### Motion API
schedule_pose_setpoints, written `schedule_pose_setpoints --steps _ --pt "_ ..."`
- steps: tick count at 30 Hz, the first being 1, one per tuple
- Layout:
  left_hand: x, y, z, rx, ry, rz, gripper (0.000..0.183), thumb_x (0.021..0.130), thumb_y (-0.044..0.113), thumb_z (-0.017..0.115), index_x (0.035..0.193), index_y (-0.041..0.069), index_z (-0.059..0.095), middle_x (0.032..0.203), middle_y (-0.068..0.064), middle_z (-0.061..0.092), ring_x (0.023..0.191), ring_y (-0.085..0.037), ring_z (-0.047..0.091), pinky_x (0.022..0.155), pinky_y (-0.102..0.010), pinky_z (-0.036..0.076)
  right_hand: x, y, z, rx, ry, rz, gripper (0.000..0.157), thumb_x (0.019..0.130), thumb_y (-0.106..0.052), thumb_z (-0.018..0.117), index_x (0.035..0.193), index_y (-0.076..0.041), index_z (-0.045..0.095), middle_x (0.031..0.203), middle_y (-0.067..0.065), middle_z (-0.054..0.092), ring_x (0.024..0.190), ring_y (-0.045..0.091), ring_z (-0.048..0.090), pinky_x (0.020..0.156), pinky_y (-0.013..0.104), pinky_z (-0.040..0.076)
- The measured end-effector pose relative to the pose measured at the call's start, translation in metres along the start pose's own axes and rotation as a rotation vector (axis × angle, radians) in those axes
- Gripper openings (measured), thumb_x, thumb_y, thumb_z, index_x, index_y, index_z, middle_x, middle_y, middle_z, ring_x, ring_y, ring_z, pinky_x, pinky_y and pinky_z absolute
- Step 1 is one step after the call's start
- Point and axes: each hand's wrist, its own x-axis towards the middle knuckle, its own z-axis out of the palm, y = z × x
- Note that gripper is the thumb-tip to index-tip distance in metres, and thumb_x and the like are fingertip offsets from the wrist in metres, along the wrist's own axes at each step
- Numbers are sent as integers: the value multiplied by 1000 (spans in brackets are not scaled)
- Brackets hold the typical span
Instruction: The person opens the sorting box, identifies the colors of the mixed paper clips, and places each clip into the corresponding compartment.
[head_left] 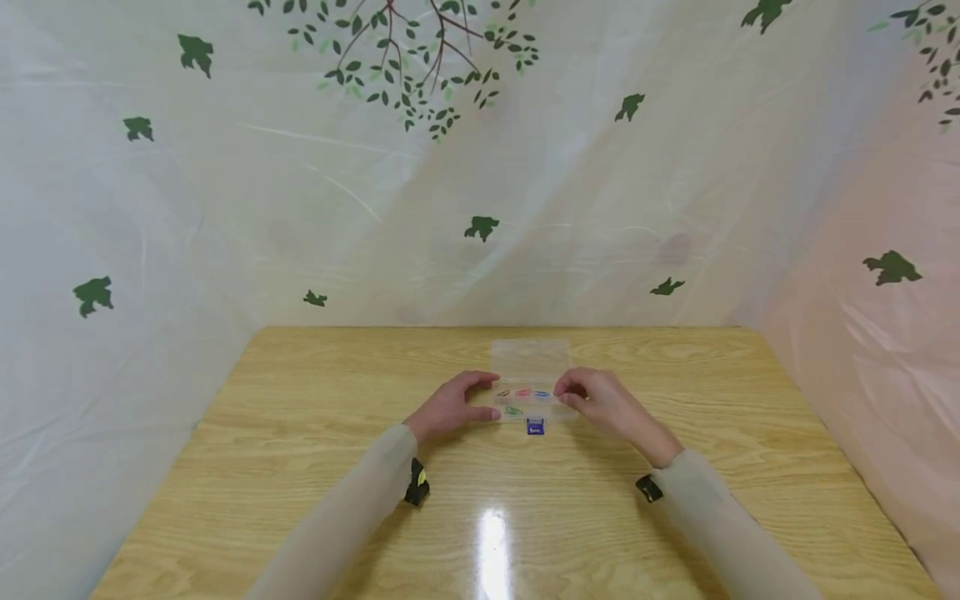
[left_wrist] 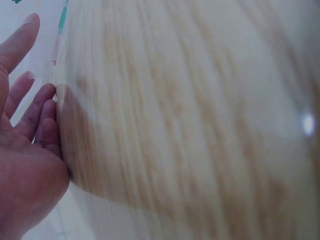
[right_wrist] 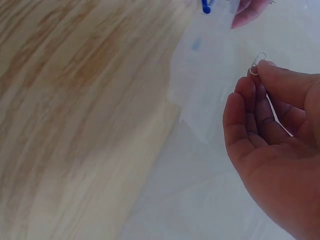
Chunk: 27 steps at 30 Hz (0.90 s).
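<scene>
A clear plastic box (head_left: 558, 412) with compartments stands on the table, its transparent lid (head_left: 531, 358) raised toward the back. Inside lie a dark paper clip (head_left: 503, 393), a red paper clip (head_left: 522, 392), a blue paper clip (head_left: 542, 394) and, nearer the front, a green paper clip (head_left: 513, 411). My left hand (head_left: 450, 408) is at the box's left side, thumb and fingers spread at its front and back corners. Over the right end, my right hand (head_left: 600, 404) pinches a white paper clip (right_wrist: 257, 61) between thumb and fingertip.
A small dark blue square piece (head_left: 535, 427) with a white marking sits at the front of the box. The wooden table (head_left: 315, 517) reaches back to a pale curtain (head_left: 337, 225) printed with leaves and birds. Curtain also hangs along both sides.
</scene>
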Motion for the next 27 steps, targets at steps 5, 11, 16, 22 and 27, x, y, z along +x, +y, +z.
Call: schedule_pose_setpoints --steps 5,11,16,22,27 --pt "0 1 0 1 -1 -1 64 91 29 82 148 16 56 146 -8 57 138 -28 49 121 -48 32 2 5 4 -38 -22 21 9 97 3 67 98 -4 73 94 2 70 81 14 58 71 29 53" --pt "0 4 0 -14 -12 -9 64 92 29 81 149 16 55 147 -7 56 138 -27 48 121 -48 32 3 7 6 -67 -41 33 11 97 4 68 98 -5 74 96 3 71 82 14 59 73 31 55" --pt "1 5 0 -7 -11 -9 65 92 29 82 149 16 55 146 -7 57 139 -28 48 121 -49 31 2 8 4 -67 -36 35 11 97 4 67 98 -5 74 97 3 71 83 15 58 74 32 54" --pt "0 3 1 12 -3 -13 65 92 29 81 149 16 55 147 -8 57 140 -29 47 121 -49 31 -4 7 -2 -65 12 37 12 100 1 65 105 -4 75 104 6 72 87 17 61 77 35 55" --pt "-3 4 -1 21 -7 -39 67 93 32 80 152 18 52 151 -6 54 143 -28 46 121 -49 31 -12 7 -7 -68 94 -2 13 101 -5 66 110 -2 75 109 9 74 94 24 68 83 44 59"
